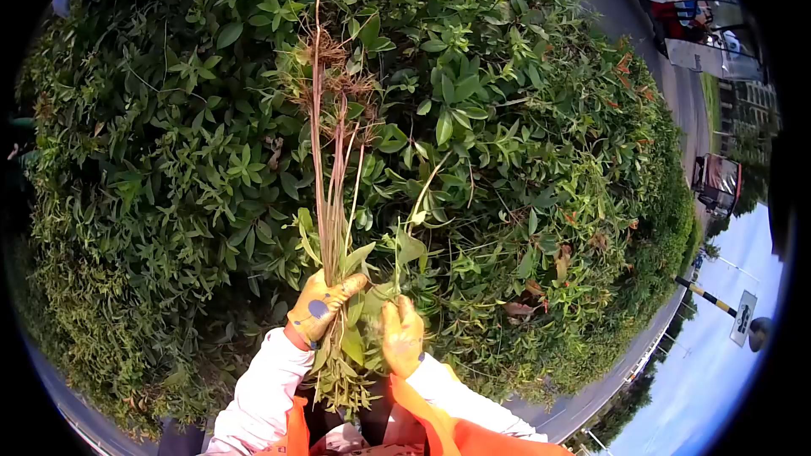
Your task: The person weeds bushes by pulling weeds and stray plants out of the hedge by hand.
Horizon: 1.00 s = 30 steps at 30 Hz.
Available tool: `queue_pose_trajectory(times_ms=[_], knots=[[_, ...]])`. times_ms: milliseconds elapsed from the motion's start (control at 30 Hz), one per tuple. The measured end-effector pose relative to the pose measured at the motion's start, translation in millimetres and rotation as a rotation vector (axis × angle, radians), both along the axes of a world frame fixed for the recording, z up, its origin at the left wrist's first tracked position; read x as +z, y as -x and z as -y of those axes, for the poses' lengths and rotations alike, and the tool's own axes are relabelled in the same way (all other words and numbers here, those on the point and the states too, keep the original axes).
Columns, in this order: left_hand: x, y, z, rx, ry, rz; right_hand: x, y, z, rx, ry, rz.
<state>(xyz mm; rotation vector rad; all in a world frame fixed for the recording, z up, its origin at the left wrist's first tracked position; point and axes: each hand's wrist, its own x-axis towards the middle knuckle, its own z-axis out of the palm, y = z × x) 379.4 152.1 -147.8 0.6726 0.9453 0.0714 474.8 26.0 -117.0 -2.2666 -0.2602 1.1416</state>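
Observation:
A bundle of long reddish stems (321,203) with brown roots at its upper end stands out against the hedge. My left hand (321,308), in a yellow-orange glove with a dark patch, is closed round the stems near their leafy lower part. Leaves hang below that fist, in front of my body. Just to the right, my right hand (402,336), gloved the same way, is closed with a thin green leafy stem (399,266) rising from its fingers. The two hands are close together.
A dense green hedge (524,160) spreads in front of me and to both sides. Beyond it at the right are a road (680,101), vehicles (718,184), a person in a cart at the upper right, and a striped pole (708,296) with a sign.

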Motion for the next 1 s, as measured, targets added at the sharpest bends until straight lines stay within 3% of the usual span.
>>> queue_pose_trajectory(times_ms=[33,67,100,133,167,233,267,300,333,367,433,533,633,700,733,767,800,900,933,1000], knots=[[-12,0,11,0.09,0.044,0.065,2,22,-1,0.055,-0.02,-0.075],[-5,1,6,0.006,0.019,0.016,-28,45,42,0.525,-0.475,0.247],[1,4,1,-0.077,-0.002,-0.036,-8,67,37,0.394,-0.163,-0.197],[-11,22,5,0.018,0.215,0.002,2,76,33,0.398,-0.221,-0.222],[-17,39,8,0.018,0.214,-0.026,-15,87,47,0.425,-0.197,-0.335],[-9,65,16,0.103,0.142,-0.118,-34,71,45,1.176,-0.419,-0.068],[-5,78,17,0.133,0.108,-0.161,-19,49,15,1.049,-0.383,-0.247],[-1,89,18,0.164,0.073,-0.203,-31,26,5,1.093,-0.539,-0.164],[3,93,18,0.246,0.102,-0.287,-23,0,-25,0.839,-0.294,-0.227],[9,95,13,0.305,0.118,-0.256,-44,-36,-40,1.037,-0.524,0.159],[1,106,16,0.283,0.091,-0.293,-51,-102,-112,0.958,-0.336,0.535],[-2,97,18,0.148,0.023,-0.32,-85,-187,-222,1.276,-0.196,1.169],[-2,69,15,0.155,0.011,-0.277,-137,-247,-316,1.604,0.455,1.286],[-8,62,15,0.153,0.038,-0.296,-163,-277,-357,1.755,0.878,1.097],[-7,56,11,0.208,0.007,-0.267,-178,-294,-368,1.763,1.061,0.898],[-9,54,8,0.217,0.031,-0.251,-188,-305,-363,1.593,1.099,0.846],[-14,52,10,0.255,0.036,-0.235,-212,-326,-344,1.553,0.945,0.856],[-25,53,15,0.284,0.076,-0.223,-215,-289,-284,0.943,0.712,0.713],[-27,51,14,0.28,0.095,-0.221,-235,-290,-255,0.723,0.494,0.598],[-28,42,9,0.31,0.077,-0.201,-270,-263,-216,0.49,0.291,0.472]])
